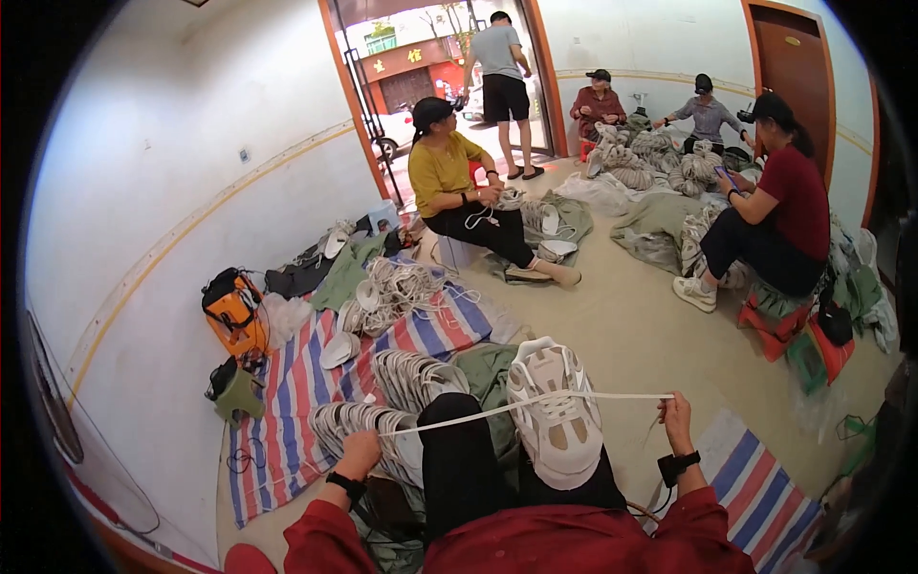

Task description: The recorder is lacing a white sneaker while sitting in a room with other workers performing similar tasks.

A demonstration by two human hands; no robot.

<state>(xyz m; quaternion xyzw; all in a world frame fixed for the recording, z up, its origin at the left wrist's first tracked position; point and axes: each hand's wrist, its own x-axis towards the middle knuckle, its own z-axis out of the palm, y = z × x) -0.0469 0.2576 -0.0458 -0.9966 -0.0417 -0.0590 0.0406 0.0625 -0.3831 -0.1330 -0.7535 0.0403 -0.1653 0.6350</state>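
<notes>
A white and tan sneaker point(555, 421) rests on my right thigh, its rounded toe toward me; whether it has a sole is hidden. White laces cross its front. A shoelace point(469, 417) runs through the upper part of the lacing, with its two ends drawn out sideways. My left hand point(361, 453) is closed on one end, beside a stack of shoe uppers point(335, 417). My right hand point(676, 421) pinches the other end, out to the right of the sneaker. Both hands are apart from the sneaker itself.
Another stack of uppers point(413, 375) stands by my left knee. A striped sheet point(287, 421) with a heap of laced uppers point(397, 287) covers floor at left, near an orange box point(236, 320). Seated people work or sit around shoe piles point(650, 158); one person stands at the doorway.
</notes>
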